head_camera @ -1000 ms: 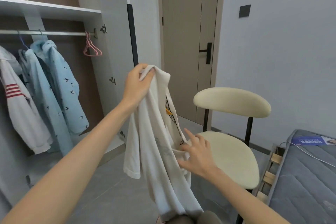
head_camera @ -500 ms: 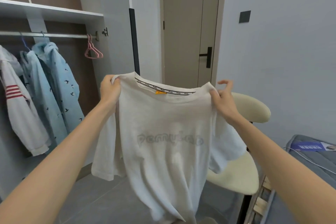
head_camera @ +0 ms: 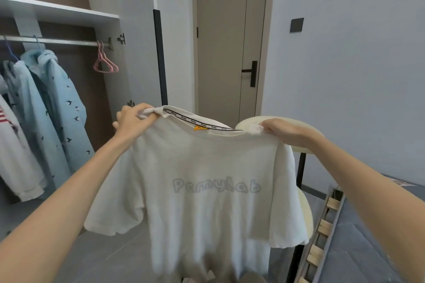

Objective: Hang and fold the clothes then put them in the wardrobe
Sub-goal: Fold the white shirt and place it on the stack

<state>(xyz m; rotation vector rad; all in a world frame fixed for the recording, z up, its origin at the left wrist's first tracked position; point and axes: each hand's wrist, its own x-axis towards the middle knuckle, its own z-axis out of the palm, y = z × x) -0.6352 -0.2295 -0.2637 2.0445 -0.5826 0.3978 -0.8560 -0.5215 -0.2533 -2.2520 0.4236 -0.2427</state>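
Note:
A white T-shirt (head_camera: pixel 207 190) with grey lettering hangs spread out in front of me, held up by both shoulders. My left hand (head_camera: pixel 132 122) grips the left shoulder seam beside the collar. My right hand (head_camera: pixel 280 131) grips the right shoulder. The shirt's hem is blurred at the bottom of the view. To the left the open wardrobe (head_camera: pixel 57 11) has a metal rail (head_camera: pixel 57 41) with an empty pink hanger (head_camera: pixel 104 62) on its right end.
Two light blue patterned shirts (head_camera: pixel 53 103) and a white garment with red stripes (head_camera: pixel 13 145) hang on the rail. A cream chair (head_camera: pixel 305 209) stands behind the T-shirt. A bed with a grey mattress (head_camera: pixel 358 248) is at the lower right. A closed door (head_camera: pixel 225 41) is ahead.
A second ago my left hand held the bunched shirt alone; my right hand then took the other shoulder and the shirt now hangs spread flat, a little lower and more taut.

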